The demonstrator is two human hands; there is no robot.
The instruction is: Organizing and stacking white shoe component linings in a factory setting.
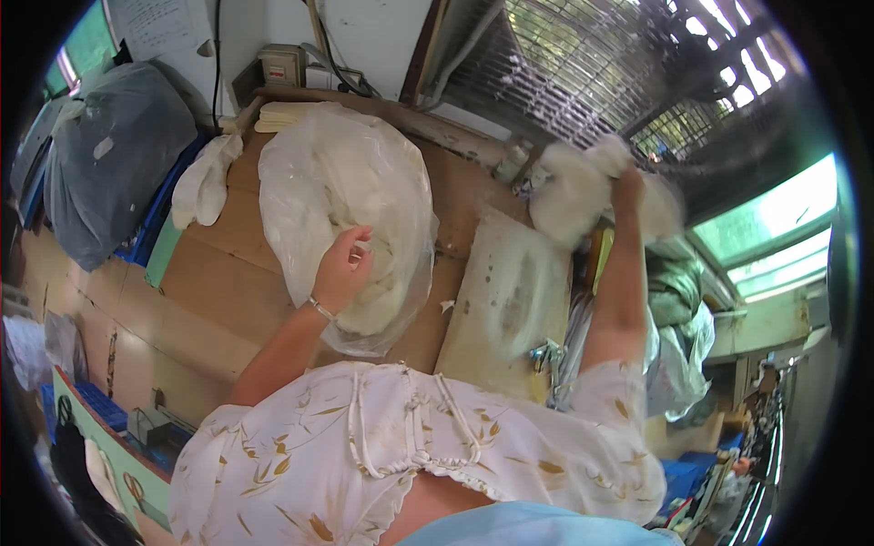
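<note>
A large clear plastic bag (282, 214) lies open on the cardboard-covered table, with cream-white cloth pieces (364, 314) inside. Above the bag's opening hovers my left hand (344, 266), its fingers loosely bent and apart, with nothing visible in them. My right hand (628, 189) is stretched out to the far right, closed on white cloth (569, 196). Motion blurs that cloth, so its exact kind does not show. Below it lies a worn pale board (505, 309) with dark smudges.
White knitted pieces (206, 182) lie at the table's left edge, beside a big grey plastic sack (118, 155). Folded cream cloth (282, 116) sits behind the clear bag. A wire-mesh window (574, 73) bounds the far right. Plastic bags (687, 355) crowd beneath my right arm.
</note>
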